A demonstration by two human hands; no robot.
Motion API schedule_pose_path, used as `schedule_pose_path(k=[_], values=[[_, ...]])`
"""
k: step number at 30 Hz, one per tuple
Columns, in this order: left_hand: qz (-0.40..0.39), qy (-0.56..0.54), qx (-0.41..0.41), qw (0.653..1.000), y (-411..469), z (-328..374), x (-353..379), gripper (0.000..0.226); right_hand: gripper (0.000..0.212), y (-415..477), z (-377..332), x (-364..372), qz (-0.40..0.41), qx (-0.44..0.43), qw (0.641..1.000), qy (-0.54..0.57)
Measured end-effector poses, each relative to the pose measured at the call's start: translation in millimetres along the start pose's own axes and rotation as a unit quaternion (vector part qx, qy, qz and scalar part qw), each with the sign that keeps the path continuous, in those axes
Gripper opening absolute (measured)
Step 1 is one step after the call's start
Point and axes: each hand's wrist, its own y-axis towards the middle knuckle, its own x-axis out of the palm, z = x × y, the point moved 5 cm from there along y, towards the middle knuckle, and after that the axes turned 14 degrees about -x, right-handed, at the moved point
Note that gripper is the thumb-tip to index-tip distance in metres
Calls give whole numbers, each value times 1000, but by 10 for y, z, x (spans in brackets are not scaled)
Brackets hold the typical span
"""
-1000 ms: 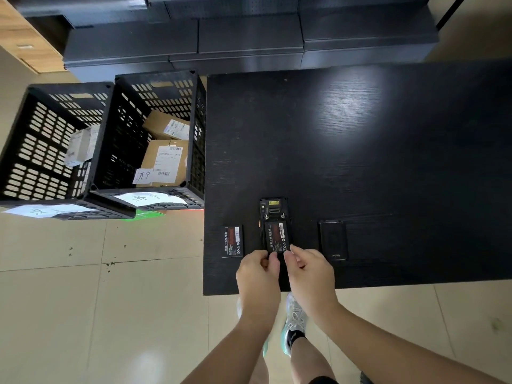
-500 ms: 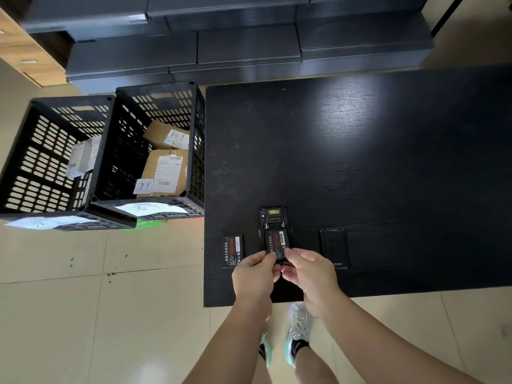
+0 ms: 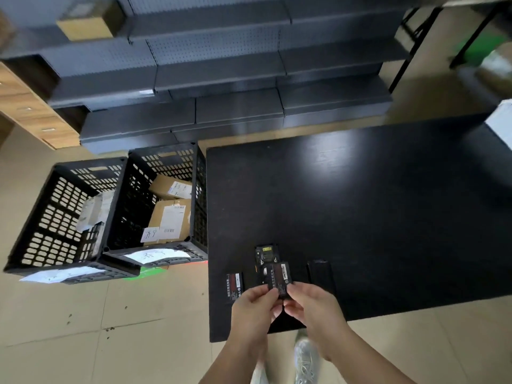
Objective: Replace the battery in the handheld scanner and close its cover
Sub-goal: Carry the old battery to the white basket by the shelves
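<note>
The black handheld scanner [image 3: 265, 255] lies face down near the front edge of the black table [image 3: 374, 217], its back compartment open. A black battery with a red label [image 3: 278, 278] is lifted and tilted above the scanner's lower half. My left hand [image 3: 256, 306] and my right hand [image 3: 311, 303] both pinch its near end. A second battery [image 3: 234, 284] lies flat on the table left of the scanner. The black cover [image 3: 320, 274] lies to the scanner's right.
Two black slotted crates [image 3: 113, 217] with cardboard parcels stand on the floor left of the table. Dark grey shelving [image 3: 221, 79] runs along the back. A white object [image 3: 501, 120] sits at the table's far right corner. My shoes show below the table edge.
The battery that sat in the scanner's compartment has been lifted out by both hands and now tilts above it. The camera has tipped up, showing more shelving.
</note>
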Motion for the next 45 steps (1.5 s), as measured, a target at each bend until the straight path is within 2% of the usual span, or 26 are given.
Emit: schedule_pose_path(k=[6,10,15,20,26,30,35,42,45], values=[[-59,52,52,996,-700,295,311,10,13,-498,-620,-170,5,-57,998,30],[-106,115,97,983,-1002,358,746,9,14,-749,-932,-511,57,-113,989,75],[-188,205,105,955,-1306,114,1551,10,14,-1075,-1158,-1292,154,-174,964,126],[-277,287,96,912,-1700,-358,2488,14,19,-1382,-1311,-2234,235,-217,931,174],[-335,351,95,869,-2088,-1025,3646,21,10,-1721,-1592,-3419,285,-278,894,207],[-358,359,97,856,-2288,-1394,4292,15,13,-1778,-1718,-4155,325,-292,871,225],[-355,368,88,855,-2284,-1665,4916,16,10,-1704,-1870,-4764,343,-295,862,227],[-352,362,77,860,-1995,-1667,5775,19,16,-1127,-2161,-5388,353,-283,861,233],[-351,344,69,868,-1756,-1565,6229,18,11,-721,-2406,-5647,350,-276,868,217]])
